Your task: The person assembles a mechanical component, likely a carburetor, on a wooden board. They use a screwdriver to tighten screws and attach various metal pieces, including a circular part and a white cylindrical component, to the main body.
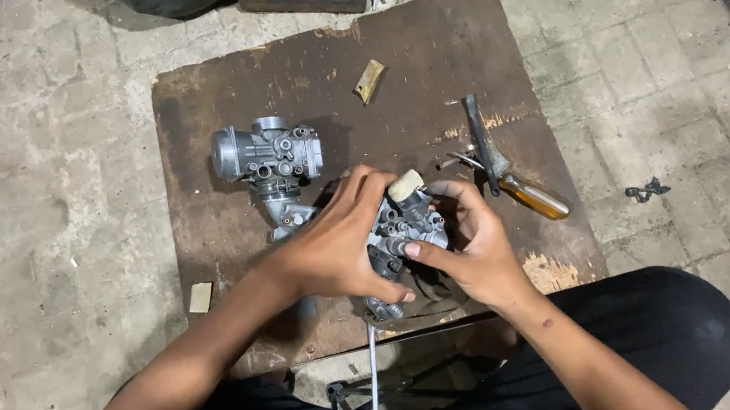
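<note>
Here, seen from the head camera, the left hand (336, 248) and the right hand (472, 247) were both clamped around a grey metal engine part (407, 225), held just above a dark wooden board (421, 62) on the paved floor. A second grey engine part (263, 159) lay on the board just to the left, and a screwdriver (518, 188) lay near the right hand.

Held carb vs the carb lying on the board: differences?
The held carburetor is gripped by the left hand and right hand; the lying carburetor rests untouched on the board. The held one is largely hidden by fingers; the lying one shows fully. Both are grey cast metal.
</note>
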